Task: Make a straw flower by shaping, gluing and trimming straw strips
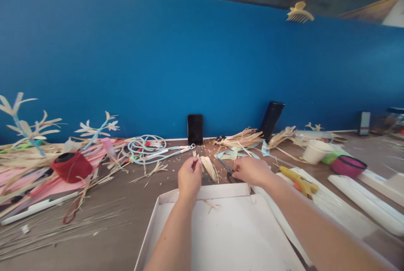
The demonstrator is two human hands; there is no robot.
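Observation:
My left hand (189, 175) is closed on a small pale husk strip (198, 160), pinched between thumb and fingers just past the far rim of a white shallow box lid (202, 193). My right hand (251, 171) rests on the table over the handles of dark scissors (227, 169), fingers curled around them. A folded pale husk piece (209, 166) lies on the table between the two hands. A few thin husk scraps lie inside the box lid.
Brown table (126, 203) against a blue wall. Left: dried husk strips, husk flowers (94, 128), a red cup (72, 166), pink paper, light blue cord (148, 147). Back: two black phones (195, 128). Right: yellow glue gun (298, 180), white cup (315, 151), pink bowl (349, 166), white tray.

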